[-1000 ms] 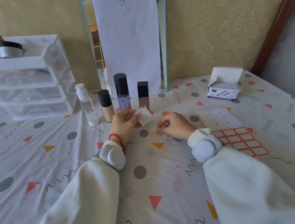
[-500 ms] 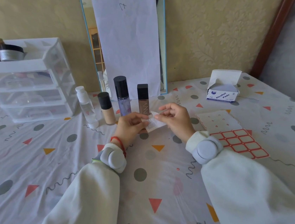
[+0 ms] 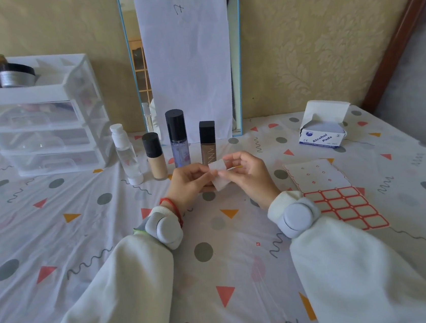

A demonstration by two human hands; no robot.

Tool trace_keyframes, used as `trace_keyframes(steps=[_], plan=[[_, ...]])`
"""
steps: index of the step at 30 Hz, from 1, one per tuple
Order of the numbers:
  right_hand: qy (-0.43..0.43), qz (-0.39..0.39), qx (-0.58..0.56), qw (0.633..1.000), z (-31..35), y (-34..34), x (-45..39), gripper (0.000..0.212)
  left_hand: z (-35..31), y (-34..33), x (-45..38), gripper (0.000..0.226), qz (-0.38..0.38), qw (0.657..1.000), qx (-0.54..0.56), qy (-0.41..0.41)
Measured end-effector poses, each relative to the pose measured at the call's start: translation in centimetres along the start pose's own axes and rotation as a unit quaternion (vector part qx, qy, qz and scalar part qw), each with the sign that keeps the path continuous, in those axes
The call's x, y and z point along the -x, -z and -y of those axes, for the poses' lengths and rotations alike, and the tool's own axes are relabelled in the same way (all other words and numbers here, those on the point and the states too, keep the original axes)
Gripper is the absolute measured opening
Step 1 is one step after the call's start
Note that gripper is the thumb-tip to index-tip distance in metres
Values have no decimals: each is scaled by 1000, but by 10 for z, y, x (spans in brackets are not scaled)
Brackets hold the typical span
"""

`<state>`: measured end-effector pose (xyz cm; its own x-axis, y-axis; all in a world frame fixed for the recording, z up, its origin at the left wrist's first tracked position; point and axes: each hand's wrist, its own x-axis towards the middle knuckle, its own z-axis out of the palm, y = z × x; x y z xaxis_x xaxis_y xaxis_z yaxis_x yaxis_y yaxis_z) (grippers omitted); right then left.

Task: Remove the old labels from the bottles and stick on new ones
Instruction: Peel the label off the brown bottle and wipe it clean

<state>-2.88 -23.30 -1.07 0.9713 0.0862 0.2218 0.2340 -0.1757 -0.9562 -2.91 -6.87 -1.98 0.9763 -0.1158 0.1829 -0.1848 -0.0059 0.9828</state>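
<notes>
1. Holding the small white alcohol-pad sachet (image 3: 219, 174) with both hands now, you have brought your right hand (image 3: 247, 173) up off the tablecloth (image 3: 55, 232), where it rested a second ago, to join your left hand (image 3: 189, 181) just in front of the mirror (image 3: 186, 63).
2. Both grips are closed on the sachet: left fingers curled round its lower edge, right thumb and fingers pinching its upper corner. That reads as the start of tearing it open, so wiping or label removal likely comes next.
3. The four bottles stand untouched in a row just in front of the mirror: a clear plastic bottle (image 3: 125, 154) with a white cap, a short beige foundation bottle (image 3: 155, 158), a tall lilac-tinted bottle (image 3: 178, 138) with a black cap, and a square brown bottle (image 3: 208, 142). Whether old labels remain on them, I cannot tell.
4. The new labels wait on a red-bordered sticker sheet (image 3: 349, 206), flat and glossy, to the right of the mirror and nearer you; its upper part looks already peeled.
5. The open cardboard box of alcohol pads (image 3: 321, 129) sits right of the mirror; the sachet looks thin and crinkly.
</notes>
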Motion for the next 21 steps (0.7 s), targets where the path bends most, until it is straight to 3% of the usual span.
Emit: trace_keyframes(steps=[6,9,16,21], plan=[[11,-13,-8,1000,1,1,0,27,-2,-1,-3,37,-44,997,33,62],[28,-6,-10,1000,2,-1,1,24,2,1,-2,21,-10,998,-49,26],[21,-24,-6,999,-3,-1,-1,27,4,2,-3,2,9,999,5,30],[29,-39,4,999,-2,-3,0,22,5,2,-4,5,-5,1000,5,20]])
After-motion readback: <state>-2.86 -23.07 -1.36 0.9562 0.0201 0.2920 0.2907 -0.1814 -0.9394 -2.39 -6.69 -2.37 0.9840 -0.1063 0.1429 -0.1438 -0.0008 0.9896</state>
